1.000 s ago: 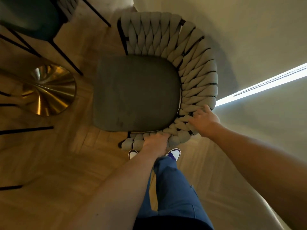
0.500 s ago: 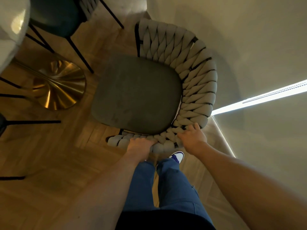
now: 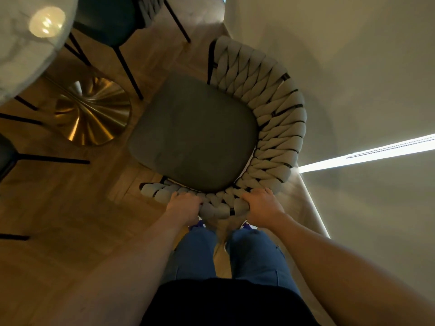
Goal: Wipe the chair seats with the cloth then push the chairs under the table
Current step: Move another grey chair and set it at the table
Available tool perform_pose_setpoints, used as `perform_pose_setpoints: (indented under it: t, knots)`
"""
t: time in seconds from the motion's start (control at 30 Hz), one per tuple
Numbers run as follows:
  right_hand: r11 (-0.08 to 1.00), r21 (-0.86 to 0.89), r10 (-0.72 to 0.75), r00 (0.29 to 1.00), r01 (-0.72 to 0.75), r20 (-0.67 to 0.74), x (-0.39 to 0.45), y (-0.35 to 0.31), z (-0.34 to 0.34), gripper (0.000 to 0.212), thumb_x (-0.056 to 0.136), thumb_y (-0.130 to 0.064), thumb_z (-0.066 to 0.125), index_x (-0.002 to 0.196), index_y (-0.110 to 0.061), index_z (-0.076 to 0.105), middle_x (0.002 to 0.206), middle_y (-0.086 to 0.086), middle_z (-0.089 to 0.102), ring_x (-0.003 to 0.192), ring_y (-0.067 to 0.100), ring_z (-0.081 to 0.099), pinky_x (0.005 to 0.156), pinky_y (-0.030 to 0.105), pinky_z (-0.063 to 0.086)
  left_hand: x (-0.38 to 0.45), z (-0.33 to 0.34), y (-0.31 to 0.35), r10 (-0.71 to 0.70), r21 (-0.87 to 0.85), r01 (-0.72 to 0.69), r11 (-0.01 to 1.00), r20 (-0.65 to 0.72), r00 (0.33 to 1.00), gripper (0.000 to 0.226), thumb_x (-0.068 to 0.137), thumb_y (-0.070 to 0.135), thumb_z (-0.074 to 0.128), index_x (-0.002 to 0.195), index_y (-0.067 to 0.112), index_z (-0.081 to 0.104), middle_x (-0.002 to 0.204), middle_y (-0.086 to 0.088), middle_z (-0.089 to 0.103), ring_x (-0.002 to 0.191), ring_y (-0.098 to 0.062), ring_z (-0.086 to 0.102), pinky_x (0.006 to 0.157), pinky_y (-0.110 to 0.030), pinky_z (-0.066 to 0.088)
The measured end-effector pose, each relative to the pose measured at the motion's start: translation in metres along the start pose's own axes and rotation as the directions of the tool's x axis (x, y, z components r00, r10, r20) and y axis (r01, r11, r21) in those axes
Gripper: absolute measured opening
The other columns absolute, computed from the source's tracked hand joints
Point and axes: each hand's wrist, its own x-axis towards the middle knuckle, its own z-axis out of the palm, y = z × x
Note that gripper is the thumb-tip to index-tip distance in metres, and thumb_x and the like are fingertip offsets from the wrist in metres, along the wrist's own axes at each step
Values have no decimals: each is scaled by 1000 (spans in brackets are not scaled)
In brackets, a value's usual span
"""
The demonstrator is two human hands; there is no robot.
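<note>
Both hands grip the woven backrest (image 3: 270, 118) of the chair (image 3: 195, 135) nearest the person: the left hand (image 3: 184, 207) curls over the braided rim on one side, the right hand (image 3: 263, 207) wraps it a little further along, both with fingers closed round the padding. No cloth shows anywhere in view, so I judge the wiping of this seat to be finished and the pushing step to be in hand. The chair stands on the wooden floor (image 3: 70, 220), its seat turned toward the table (image 3: 26, 43) but well clear of the tabletop, close to the wall (image 3: 353, 67) behind it. It has yet to go under.

Counted: one marble-topped table with one gold base (image 3: 94, 114); one chair being held; a second chair (image 3: 110, 17) with a dark seat already partly under the tabletop; and a part of a third chair (image 3: 7, 154) at the left edge. Whether more chairs remain cannot be told
</note>
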Motion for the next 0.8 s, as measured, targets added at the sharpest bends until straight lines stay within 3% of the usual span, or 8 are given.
perform_pose_setpoints:
  t: [0.13, 0.2, 0.27, 0.37, 0.5, 0.57, 0.67, 0.8]
  knots:
    - [953, 302, 69, 993, -36, -98, -5, 14, -14, 20, 89, -20, 57, 108, -24, 61, 96, -2, 60, 94, 19, 57, 90, 35, 49, -2, -4, 7, -54, -113, 54, 992, 9, 999, 44, 72, 36, 54, 116, 33, 57, 117, 2, 58, 116, -24, 49, 110, -51, 27]
    - [939, 343, 84, 983, -23, -165, 0, 28, -16, 11, 90, -18, 52, 92, -25, 60, 82, -2, 61, 77, 19, 59, 76, 40, 56, -3, -11, 16, -117, -191, 112, 975, -13, 993, 40, 71, 36, 49, 109, 32, 60, 114, 3, 59, 113, -23, 50, 108, -49, 27]
    - [939, 342, 94, 985, -39, -143, 6, 45, -20, 11, 90, -18, 51, 91, -21, 62, 80, -1, 62, 74, 18, 60, 73, 42, 58, -4, -19, 30, -187, -272, 181, 945, 4, 982, 32, 73, 37, 47, 101, 31, 61, 108, 3, 60, 107, -22, 52, 105, -48, 31]
    - [987, 143, -46, 985, 70, -164, 16, 78, -33, 17, 91, -30, 50, 98, -26, 64, 85, -7, 63, 81, 15, 58, 83, 40, 54, 6, -23, 59, -198, -371, 208, 905, 66, 978, 25, 72, 40, 47, 92, 30, 59, 103, -1, 60, 94, -22, 54, 87, -42, 45]
    - [914, -300, -291, 957, 274, -14, 33, 129, -66, 41, 86, -62, 52, 112, -30, 60, 103, -6, 62, 103, 19, 56, 105, 45, 35, 20, -22, 119, -116, -479, 174, 860, 148, 982, 51, 76, 41, 53, 126, 29, 50, 122, -4, 54, 104, -25, 54, 81, -37, 46]
    - [825, -442, -366, 929, 353, 61, 45, 153, -89, 57, 83, -66, 58, 128, -32, 55, 121, -3, 62, 117, 23, 54, 109, 46, 32, 30, -22, 150, -146, -472, 184, 862, 116, 982, 64, 79, 47, 57, 137, 27, 40, 131, -5, 50, 113, -27, 51, 87, -38, 44]
    - [683, -616, -387, 910, 393, 151, 71, 182, -120, 66, 85, -59, 64, 141, -31, 45, 138, -2, 54, 128, 23, 47, 111, 44, 31, 50, -25, 185, -241, -478, 244, 844, 68, 968, 85, 76, 63, 60, 146, 28, 28, 142, -5, 45, 128, -31, 44, 105, -52, 36]
    - [589, -706, -370, 908, 395, 199, 101, 199, -143, 65, 88, -50, 66, 145, -35, 38, 148, -5, 47, 139, 24, 37, 113, 46, 25, 67, -31, 214, -351, -529, 306, 792, 16, 936, 77, 77, 60, 63, 142, 31, 34, 135, -5, 52, 126, -31, 47, 107, -54, 33]
